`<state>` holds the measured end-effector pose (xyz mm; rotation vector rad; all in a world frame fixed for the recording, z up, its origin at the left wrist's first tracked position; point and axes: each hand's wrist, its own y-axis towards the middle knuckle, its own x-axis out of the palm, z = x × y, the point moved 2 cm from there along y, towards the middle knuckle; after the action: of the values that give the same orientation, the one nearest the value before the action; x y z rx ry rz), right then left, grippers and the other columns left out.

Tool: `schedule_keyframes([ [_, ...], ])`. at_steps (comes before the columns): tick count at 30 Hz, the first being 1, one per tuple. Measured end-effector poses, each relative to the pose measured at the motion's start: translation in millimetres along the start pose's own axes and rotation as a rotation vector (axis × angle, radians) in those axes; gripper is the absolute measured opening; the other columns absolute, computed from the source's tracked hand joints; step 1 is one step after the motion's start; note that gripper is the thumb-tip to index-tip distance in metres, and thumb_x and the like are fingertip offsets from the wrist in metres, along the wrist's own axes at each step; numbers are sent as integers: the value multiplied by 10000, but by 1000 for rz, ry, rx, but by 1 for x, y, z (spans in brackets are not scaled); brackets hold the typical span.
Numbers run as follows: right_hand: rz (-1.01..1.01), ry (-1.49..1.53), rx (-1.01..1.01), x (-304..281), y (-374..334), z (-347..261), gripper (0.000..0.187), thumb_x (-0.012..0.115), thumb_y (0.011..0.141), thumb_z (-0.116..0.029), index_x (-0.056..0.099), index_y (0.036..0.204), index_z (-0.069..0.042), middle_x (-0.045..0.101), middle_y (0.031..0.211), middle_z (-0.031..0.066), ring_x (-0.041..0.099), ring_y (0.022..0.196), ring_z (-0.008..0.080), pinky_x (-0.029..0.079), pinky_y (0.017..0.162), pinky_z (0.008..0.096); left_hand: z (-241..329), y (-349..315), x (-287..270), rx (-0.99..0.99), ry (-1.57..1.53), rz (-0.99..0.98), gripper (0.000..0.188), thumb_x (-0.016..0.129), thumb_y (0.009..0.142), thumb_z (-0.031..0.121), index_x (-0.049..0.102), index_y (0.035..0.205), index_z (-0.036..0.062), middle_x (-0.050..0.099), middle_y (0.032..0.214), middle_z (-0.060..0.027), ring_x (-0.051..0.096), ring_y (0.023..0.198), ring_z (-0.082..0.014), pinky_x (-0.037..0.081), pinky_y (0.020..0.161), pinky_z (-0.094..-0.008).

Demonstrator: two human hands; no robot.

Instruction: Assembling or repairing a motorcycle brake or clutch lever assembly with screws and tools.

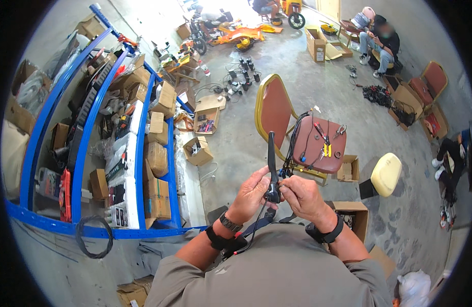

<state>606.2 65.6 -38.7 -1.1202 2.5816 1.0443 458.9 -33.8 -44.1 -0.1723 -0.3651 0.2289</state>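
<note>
Between my hands, in front of my chest, a black brake lever (271, 153) stands with its long blade pointing away from me. My left hand (252, 191) is closed round the clamp end of the lever from the left. Pinched fingers of my right hand (302, 196) press against the lever's right side near its base; what they grip there is hidden. A thin black cable (254, 234) runs from the lever toward my left wrist. On the red chair seat (305, 146) ahead lie yellow-handled pliers (326, 148), more pliers (340, 131) and a bundle of black cables (293, 140).
Blue shelving (140, 169) with boxes and parts fills the left. Open cartons (348, 169) and a cream stool (387, 174) stand to the right. Farther off are a seated person (383, 43), black parts (241, 77) on the floor and orange panels (241, 35).
</note>
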Motion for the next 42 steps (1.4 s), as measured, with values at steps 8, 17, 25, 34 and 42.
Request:
schedule_keyframes([
  [8, -26, 74, 33, -22, -18, 9, 81, 625, 856, -28, 620, 927, 10, 627, 768, 157, 636, 667, 325, 494, 578, 375, 4, -5, 31, -33, 70, -61, 520, 435, 1018, 148, 239, 1489, 43, 528, 1285, -134, 592, 1096, -207, 579, 853, -401],
  [17, -54, 222, 236, -16, 17, 1, 115, 563, 943, -83, 597, 920, 25, 588, 723, 110, 558, 632, 148, 461, 589, 299, 18, 6, 12, 156, 24, -47, 568, 528, 981, 116, 260, 1474, 31, 483, 1330, -143, 546, 1159, -216, 578, 868, -388],
  [25, -152, 250, 216, 45, 82, -16, 131, 539, 964, -97, 578, 893, 6, 560, 663, 50, 496, 600, 86, 429, 555, 272, 41, 2, -62, 369, 4, 35, 586, 614, 950, 152, 321, 1444, 35, 544, 1252, -96, 586, 1076, -157, 567, 813, -285],
  [34, -266, 373, 134, 157, 151, -16, 138, 531, 977, -109, 576, 915, 6, 530, 687, 18, 462, 638, 83, 401, 571, 256, 77, -35, -158, 621, 174, 301, 581, 643, 931, 139, 353, 1425, 43, 547, 1249, -107, 545, 1112, -156, 472, 940, -309],
  [42, -367, 310, -126, 219, 210, -7, 52, 553, 920, -21, 567, 882, 12, 548, 642, 105, 552, 532, 199, 441, 512, 302, 92, -38, -227, 568, 111, 377, 554, 609, 957, 184, 350, 1428, 50, 559, 1228, -129, 551, 1100, -164, 469, 941, -326],
])
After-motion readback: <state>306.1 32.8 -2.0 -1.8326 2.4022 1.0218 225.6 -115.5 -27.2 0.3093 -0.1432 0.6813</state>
